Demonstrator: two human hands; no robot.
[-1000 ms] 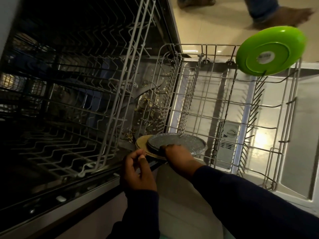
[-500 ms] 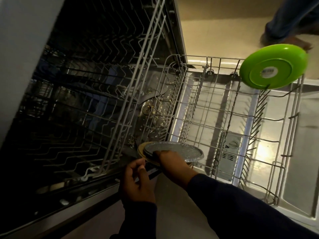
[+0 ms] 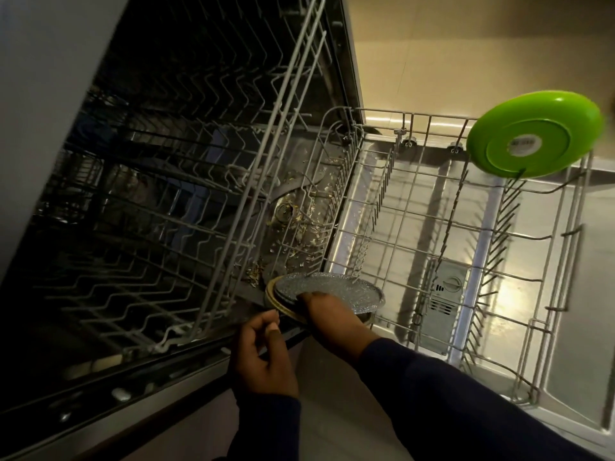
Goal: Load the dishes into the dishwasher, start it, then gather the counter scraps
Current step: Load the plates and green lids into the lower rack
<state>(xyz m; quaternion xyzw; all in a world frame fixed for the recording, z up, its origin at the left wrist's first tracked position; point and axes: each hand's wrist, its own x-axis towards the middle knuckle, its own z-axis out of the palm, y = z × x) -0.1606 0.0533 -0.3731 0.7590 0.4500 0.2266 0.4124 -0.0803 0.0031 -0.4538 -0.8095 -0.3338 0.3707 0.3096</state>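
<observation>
While right hand (image 3: 327, 309) grips plates (image 3: 327, 287), green plate (image 3: 535, 134) stands in lower rack (image 3: 565, 247).

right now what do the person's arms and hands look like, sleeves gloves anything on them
Both arms are covered by long dark navy sleeves that end at the wrists. The left hand and right hand are bare, with no gloves. No rings, watch or markings show in this dim light.

Green plate (image 3: 535, 134) upright in the pulled-out lower rack (image 3: 416, 207).
</observation>
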